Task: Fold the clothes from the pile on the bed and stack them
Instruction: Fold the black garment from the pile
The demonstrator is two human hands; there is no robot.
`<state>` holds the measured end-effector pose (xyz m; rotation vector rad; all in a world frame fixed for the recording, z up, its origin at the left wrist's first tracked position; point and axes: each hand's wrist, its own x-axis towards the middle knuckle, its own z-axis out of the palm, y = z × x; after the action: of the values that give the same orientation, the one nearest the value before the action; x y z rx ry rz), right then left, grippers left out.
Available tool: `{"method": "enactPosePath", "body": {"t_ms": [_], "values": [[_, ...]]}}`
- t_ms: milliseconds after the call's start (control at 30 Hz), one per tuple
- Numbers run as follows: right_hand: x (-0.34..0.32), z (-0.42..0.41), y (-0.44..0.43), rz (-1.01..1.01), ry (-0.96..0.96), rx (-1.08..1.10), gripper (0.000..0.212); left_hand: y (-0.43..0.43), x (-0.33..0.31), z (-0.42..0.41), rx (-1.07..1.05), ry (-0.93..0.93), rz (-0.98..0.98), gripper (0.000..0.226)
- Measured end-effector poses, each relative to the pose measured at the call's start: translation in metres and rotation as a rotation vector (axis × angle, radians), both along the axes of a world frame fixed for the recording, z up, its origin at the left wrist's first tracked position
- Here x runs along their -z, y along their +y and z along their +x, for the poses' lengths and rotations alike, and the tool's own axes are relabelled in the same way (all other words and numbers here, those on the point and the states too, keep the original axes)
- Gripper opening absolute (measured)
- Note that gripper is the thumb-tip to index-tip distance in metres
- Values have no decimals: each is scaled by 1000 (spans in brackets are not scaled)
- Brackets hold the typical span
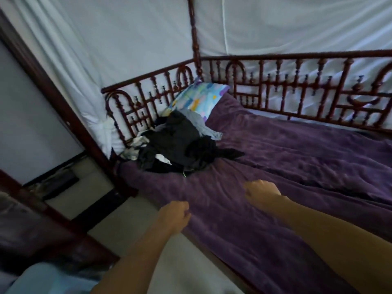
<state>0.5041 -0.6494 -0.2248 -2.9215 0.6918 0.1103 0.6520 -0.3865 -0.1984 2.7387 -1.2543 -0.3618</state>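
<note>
hovering short of clothes pile (180,141): l hand (176,215), r hand (261,193); fingers curled

The bed cover (275,166) was a purple plush cloth, velvety and rumpled, with a faint sheen along its creases. The pile of clothes (176,143) was mostly dark, matt fabric, soft and crumpled; a grey garment (199,124) at its far edge looked like thin, dull knit, and a black-and-white patterned piece (135,145) like light woven cloth. The pillow (199,96) wore a smooth printed cotton-like case in pastel colours. The railing (297,85) and bedpost (194,28) were turned wood, dark red-brown with a glossy finish. The curtain (106,39) behind was thin white cloth, matt and softly creased. The floor (95,181) looked pale, hard and smooth.
</note>
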Motion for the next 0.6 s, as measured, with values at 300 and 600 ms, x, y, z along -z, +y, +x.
{"method": "enactPosePath", "body": {"t_ms": [300,600], "values": [[30,186,-3,84,72,-55,33,12,6,163,-100,1,19,28],[41,340,9,76,126,-82,34,34,18,315,-148,64,18,33]]}}
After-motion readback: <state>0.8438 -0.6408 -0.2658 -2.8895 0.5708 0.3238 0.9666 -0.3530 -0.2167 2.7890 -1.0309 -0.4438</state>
